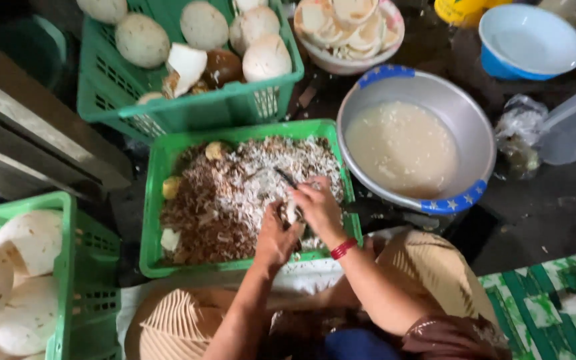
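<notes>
1. Peeling step is in hand: my left hand (276,237) is cupped tight round a small coconut piece (292,213), over the near right corner of the middle green crate (151,200).
2. My right hand (316,207) is closed on a dark-handled knife (287,177); blade end is hidden behind the piece, so I can't tell where it bites.
3. Crate below is full of brown and white shavings (235,193); a few yellowish bits sit at its left edge.
4. My judgement: piece is mid-trim, some skin probably left on it. Too small to be sure.
5. Next move calls for turning the piece in my left fingers to bring an uncut face to the blade, thumb kept off the cutting line.
6. Steel basin (435,100) of cloudy water is just right of the crate, within reach.
7. Far crate (188,107) holds peeled whole coconuts; another crate (68,267) sits at my left.
</notes>
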